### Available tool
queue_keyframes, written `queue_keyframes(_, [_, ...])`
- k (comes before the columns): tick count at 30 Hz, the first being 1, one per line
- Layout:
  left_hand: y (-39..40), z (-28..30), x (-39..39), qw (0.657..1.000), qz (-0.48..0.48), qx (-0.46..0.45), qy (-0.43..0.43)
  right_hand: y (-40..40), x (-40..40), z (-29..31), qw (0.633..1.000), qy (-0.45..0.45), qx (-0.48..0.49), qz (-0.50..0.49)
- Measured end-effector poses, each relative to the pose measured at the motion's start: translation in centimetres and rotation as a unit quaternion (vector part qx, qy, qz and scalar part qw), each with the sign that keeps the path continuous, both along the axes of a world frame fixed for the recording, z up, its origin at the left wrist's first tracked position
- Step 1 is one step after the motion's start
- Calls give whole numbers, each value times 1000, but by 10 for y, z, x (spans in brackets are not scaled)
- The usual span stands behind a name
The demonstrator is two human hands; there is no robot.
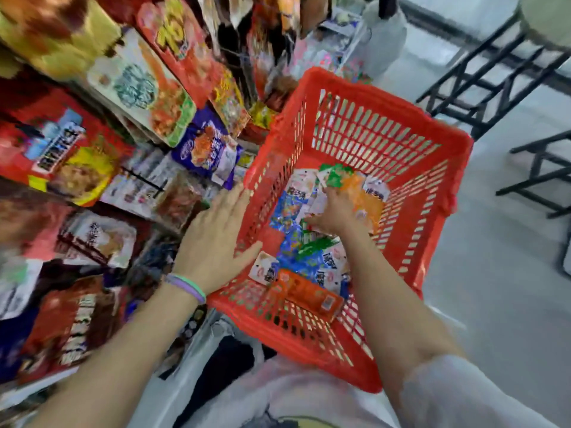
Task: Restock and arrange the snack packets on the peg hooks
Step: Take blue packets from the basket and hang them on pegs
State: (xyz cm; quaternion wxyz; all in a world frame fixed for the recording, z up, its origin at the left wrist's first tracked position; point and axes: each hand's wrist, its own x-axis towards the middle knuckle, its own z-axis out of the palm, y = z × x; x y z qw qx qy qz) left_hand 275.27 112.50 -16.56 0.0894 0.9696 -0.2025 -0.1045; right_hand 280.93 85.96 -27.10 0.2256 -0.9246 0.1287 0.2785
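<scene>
Snack packets [304, 239] lie loose in a heap at the bottom of the red basket [364, 128], blue, green, orange and white ones all mixed up. The basket sits just beside the rack of hanging packets [129, 97], probably so each one is a short reach from its hook. The left hand [216, 239] is spread flat, fingers straight, and it presses on the basket's near-left rim (likely to keep the basket from sliding). The right hand [332, 213] is down inside, on top of the pile near a green packet [335, 174] and an orange packet [366, 199]. Its fingers look bent over the packets, but the picture is too blurry there to tell if it has pinched one. An orange box [306, 293] lies by the basket's near wall.
</scene>
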Motion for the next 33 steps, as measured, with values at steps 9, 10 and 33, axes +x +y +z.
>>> queue_keyframes(9, [-13,3,20,999,8,-41,-31,-5,-4,-16,984,-124,-48,-119])
queue_keyframes(10, [-16,2,23,999,1,-41,-27,-10,-6,-16,978,-103,-72,-168])
queue_keyframes(33, [-18,-2,26,997,-6,-72,-16,28,-3,-37,981,-83,6,-173])
